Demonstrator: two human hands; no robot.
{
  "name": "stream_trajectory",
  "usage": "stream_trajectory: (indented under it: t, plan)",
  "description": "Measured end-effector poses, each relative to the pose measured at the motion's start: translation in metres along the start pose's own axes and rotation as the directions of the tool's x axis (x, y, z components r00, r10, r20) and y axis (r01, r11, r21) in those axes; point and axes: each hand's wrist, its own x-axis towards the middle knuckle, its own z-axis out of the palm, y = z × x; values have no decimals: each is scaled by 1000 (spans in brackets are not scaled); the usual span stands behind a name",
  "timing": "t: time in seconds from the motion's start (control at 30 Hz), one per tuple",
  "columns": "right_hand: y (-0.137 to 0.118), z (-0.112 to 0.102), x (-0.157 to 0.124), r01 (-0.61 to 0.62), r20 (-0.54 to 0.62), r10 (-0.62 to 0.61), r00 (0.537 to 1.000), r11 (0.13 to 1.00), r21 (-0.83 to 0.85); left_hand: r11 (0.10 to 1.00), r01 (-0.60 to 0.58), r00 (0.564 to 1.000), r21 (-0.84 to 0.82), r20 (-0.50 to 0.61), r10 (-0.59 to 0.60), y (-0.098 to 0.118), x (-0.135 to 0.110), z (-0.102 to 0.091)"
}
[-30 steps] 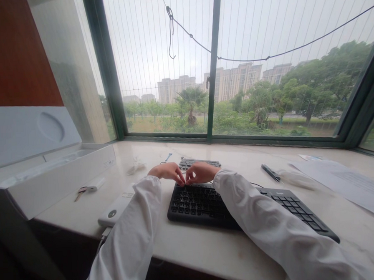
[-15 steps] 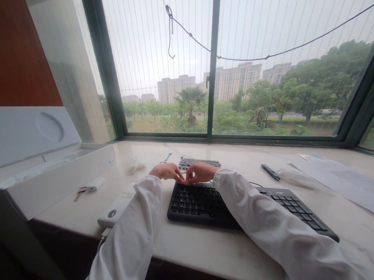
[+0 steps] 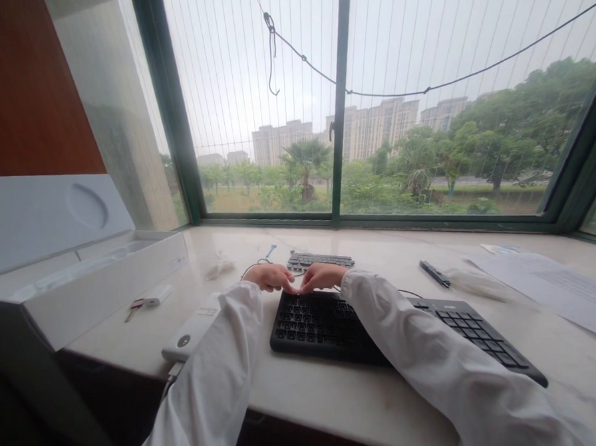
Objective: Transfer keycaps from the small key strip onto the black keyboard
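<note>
A black keyboard [image 3: 329, 352] lies on the pale stone counter. The keycaps are off its left part, while the number pad [image 3: 476, 333] at the right still bears them. At its upper left edge my left hand [image 3: 271, 277] is closed, the thumb pointing toward the keys. Beside it my right hand [image 3: 324, 276] is also closed, fingertips pinched and almost meeting the left thumb. Anything between the fingertips is too small to make out. Behind the hands lies a group of loose dark keycaps [image 3: 324, 259]. My right sleeve hides the keyboard's middle.
An open white box [image 3: 106, 286] stands at the left, with a key [image 3: 134, 308] and a white power bank [image 3: 191, 335] nearer. A blue tool [image 3: 271, 250] lies at the back. On the right are a dark pen-like object [image 3: 434, 274] and paper sheets [image 3: 551, 289].
My left fingers have curled in more, with the thumb now stretched toward the keyboard's edge. The right hand stays in nearly the same place. The whole view has shifted slightly.
</note>
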Motion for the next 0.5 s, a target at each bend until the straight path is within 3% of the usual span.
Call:
stream_trajectory:
  t: [0.3, 0.5]
  plan:
    - [-8, -1, -1, -114, 38, 117, 992, 990, -77, 999, 40, 999, 4, -31, -40, 1, 7, 0]
    - [-14, -1, -3, -137, 61, 143, 988, 987, -87, 1000, 17, 999, -20, 41, -16, 4, 6, -1]
